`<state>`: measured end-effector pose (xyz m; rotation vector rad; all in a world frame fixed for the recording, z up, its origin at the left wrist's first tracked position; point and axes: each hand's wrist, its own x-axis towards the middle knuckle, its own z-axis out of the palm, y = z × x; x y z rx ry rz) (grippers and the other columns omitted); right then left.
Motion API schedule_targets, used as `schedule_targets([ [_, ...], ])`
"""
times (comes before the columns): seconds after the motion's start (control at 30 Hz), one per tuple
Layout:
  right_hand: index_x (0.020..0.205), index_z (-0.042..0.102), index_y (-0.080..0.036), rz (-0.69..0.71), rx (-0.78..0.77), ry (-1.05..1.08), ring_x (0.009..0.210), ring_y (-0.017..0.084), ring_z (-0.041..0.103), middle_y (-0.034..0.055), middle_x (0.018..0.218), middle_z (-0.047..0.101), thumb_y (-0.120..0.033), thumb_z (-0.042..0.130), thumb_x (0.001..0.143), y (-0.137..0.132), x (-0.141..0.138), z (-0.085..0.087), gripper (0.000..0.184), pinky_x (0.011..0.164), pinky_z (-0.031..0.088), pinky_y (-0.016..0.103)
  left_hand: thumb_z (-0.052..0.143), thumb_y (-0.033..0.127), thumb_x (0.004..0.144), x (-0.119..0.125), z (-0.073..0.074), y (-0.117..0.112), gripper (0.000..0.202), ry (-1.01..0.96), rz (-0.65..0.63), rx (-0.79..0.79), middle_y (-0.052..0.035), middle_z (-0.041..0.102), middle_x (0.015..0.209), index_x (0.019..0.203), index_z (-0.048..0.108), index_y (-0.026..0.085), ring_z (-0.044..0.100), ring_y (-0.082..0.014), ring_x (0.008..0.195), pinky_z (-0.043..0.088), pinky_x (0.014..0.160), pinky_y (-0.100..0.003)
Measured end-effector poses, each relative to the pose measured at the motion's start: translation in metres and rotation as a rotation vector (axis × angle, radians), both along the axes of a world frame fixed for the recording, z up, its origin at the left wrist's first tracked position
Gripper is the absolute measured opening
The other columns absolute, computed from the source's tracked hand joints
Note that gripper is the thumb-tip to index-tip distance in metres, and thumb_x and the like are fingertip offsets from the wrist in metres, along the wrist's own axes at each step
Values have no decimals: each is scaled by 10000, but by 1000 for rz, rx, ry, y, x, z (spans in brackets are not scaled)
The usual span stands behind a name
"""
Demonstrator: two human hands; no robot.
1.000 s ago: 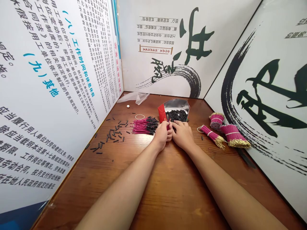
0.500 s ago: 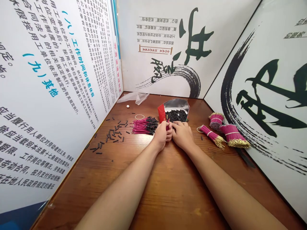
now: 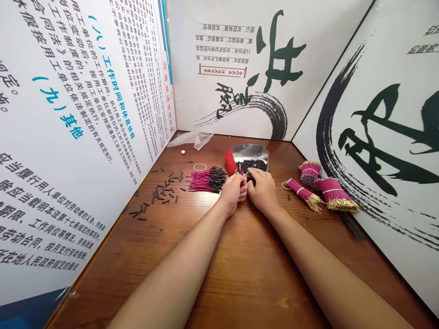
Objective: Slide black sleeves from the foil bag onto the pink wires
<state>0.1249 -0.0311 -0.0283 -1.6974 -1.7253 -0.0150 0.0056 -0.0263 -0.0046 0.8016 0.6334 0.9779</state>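
Observation:
My left hand (image 3: 233, 193) is closed around a few short pink wires, whose tips poke out above the fingers. Close beside it, my right hand (image 3: 262, 188) has its fingers bent and the thumb and forefinger near those tips; what they pinch, if anything, is too small to make out. Just beyond both hands stands a red box with a silvery lining (image 3: 230, 161), holding many black tube pieces (image 3: 253, 164). Left of my left hand lies a row of pink wires with black sleeves on one end (image 3: 207, 179).
Loose black tubes (image 3: 161, 193) are scattered at the left. Tied bundles of pink wire with gold ends (image 3: 336, 194) lie at the right by the wall panel. A clear plastic bag (image 3: 192, 139), a white ring (image 3: 200, 167) and a small white object (image 3: 183, 152) are at the back left.
The box has shifted slightly to the left. My right hand's fingers have changed their bend a little near the wire tips. My left hand keeps its hold on the wires.

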Motion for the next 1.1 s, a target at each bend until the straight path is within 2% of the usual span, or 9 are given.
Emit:
schedule_targets([
  [0.07, 1164, 709, -148, 48, 108, 158, 1139, 258, 589, 120, 1226, 698, -183, 445, 856, 2, 3, -1, 407, 1024, 446, 446, 487, 219, 723, 0, 0, 0, 115, 0, 2, 2, 92, 311, 461, 674, 383, 207, 199, -35, 333, 112, 358, -167],
  [0.17, 1046, 738, -171, 72, 202, 432, 999, 230, 659, 104, 1099, 739, -248, 475, 867, 6, 6, -3, 328, 923, 512, 415, 512, 222, 708, 1, 0, 0, 121, -14, 2, 1, 103, 310, 464, 714, 391, 213, 192, -35, 332, 105, 358, -172],
  [0.23, 1010, 737, -174, 78, 211, 566, 935, 223, 678, 98, 1058, 747, -296, 516, 867, 7, 7, -4, 290, 875, 531, 408, 531, 226, 710, 1, -1, 0, 136, -13, 16, 4, 114, 296, 458, 740, 399, 218, 183, -35, 329, 99, 358, -173],
  [0.4, 999, 689, -183, 163, 218, 765, 933, 212, 692, 85, 991, 749, -321, 593, 837, 7, 2, -4, 234, 893, 539, 402, 541, 232, 742, 3, -1, -1, 170, -2, 61, 12, 134, 271, 453, 803, 381, 235, 158, -37, 326, 90, 365, -166],
  [0.6, 1009, 635, -192, 214, 216, 751, 853, 197, 673, 65, 904, 715, -320, 593, 840, 2, -6, 0, 216, 846, 541, 384, 553, 219, 765, 3, -1, 0, 211, 33, 64, 2, 132, 286, 485, 803, 346, 235, 167, -27, 336, 94, 373, -159],
  [1.1, 1043, 604, -201, 183, 220, 605, 901, 200, 665, 74, 952, 695, -269, 488, 877, -2, -4, 1, 215, 844, 534, 361, 610, 228, 791, 6, 2, -2, 244, 62, 97, -6, 137, 279, 483, 797, 366, 230, 179, -22, 340, 103, 378, -165],
])
